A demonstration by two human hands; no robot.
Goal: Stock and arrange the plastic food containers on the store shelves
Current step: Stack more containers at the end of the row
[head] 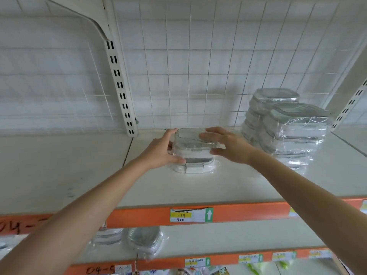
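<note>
A short stack of clear plastic food containers (191, 153) with grey-rimmed lids, wrapped in film, stands on the white upper shelf (228, 183). My left hand (161, 150) holds the stack's left side, thumb on the front near the lower container. My right hand (228, 144) is at the right side, fingers spread over the top lid and thumb against its front corner. Two taller stacks of wrapped containers (284, 128) stand at the right of the same shelf.
A slotted white upright (119, 82) and a wire grid back panel rise behind the shelf. The orange shelf edge (248, 212) carries price labels. On the shelf below lie more wrapped containers (145, 241).
</note>
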